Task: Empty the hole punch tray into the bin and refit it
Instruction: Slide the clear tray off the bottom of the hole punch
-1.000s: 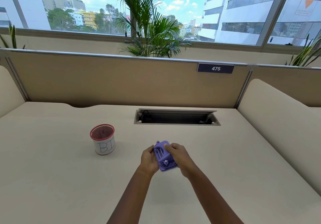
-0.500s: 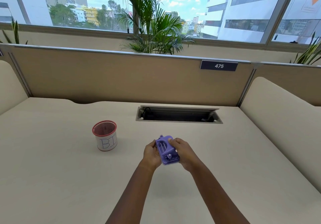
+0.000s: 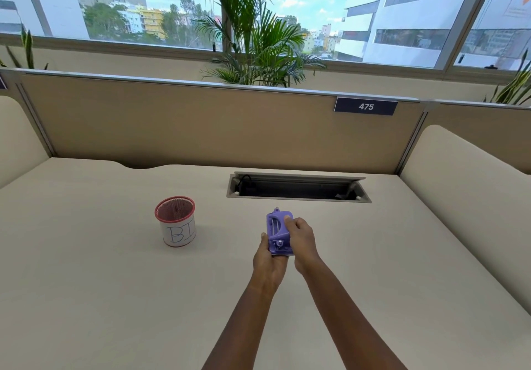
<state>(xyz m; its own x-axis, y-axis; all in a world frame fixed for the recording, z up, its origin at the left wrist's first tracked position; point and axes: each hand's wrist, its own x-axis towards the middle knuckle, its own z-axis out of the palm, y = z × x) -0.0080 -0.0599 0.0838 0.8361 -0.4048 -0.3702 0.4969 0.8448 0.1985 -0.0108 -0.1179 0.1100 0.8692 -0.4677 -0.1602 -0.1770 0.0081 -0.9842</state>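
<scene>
Purple plastic hole punch (image 3: 278,233), turned on its side above the desk (image 3: 402,254), is grasped by my left hand (image 3: 267,257) beneath and right hand (image 3: 301,239) alongside. I judge the tray still fitted; next I must pry it free over the red-rimmed bin (image 3: 175,220), well left.

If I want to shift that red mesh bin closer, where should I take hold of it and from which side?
Grip the red mesh bin around its paper-wrapped lower wall, coming from its right, the side facing the left hand. It stands upright and alone on the beige desk, its round body suits a wrap grip, and the top is open. Both hands now hold the purple hole punch, so free one first.
</scene>
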